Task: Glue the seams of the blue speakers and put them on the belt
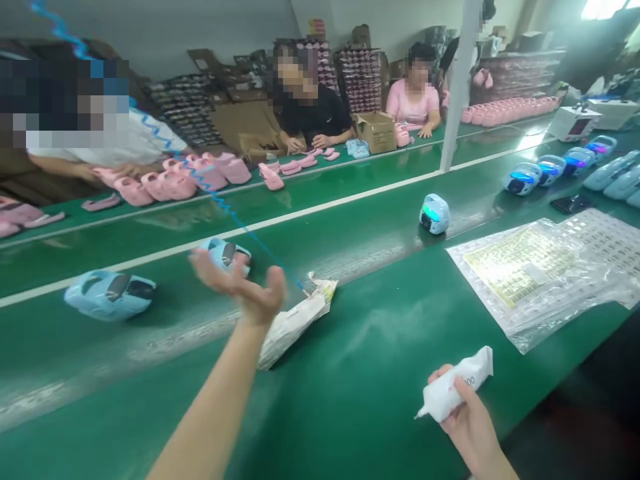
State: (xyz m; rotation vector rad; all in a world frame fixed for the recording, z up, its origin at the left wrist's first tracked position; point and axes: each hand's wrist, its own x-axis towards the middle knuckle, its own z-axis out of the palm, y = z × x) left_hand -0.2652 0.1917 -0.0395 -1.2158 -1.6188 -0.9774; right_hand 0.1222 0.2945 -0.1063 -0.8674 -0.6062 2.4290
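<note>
A green work surface (370, 400) is supporting a crumpled white wrapper (295, 330) along its near section. At the right, sheets in clear plastic (520, 273) are lying flat. On the middle lane (335, 243), two light-blue units (87, 298) are resting at the left, and a lit blue unit (443, 213) is standing upright farther right. Beyond the pale dividing strip (320, 209), pink cases (133, 192) and a cardboard box (377, 137) are sitting.

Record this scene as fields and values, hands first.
Left hand: open, in front of a light blue unit; contact unclear
Right hand: holding a white tube, nozzle toward the left
Beside left hand: crumpled wrapping; blue coiled cord leading to it
Right side: plastic-covered sheets; lit units beyond
Across: people with pink casings
</note>
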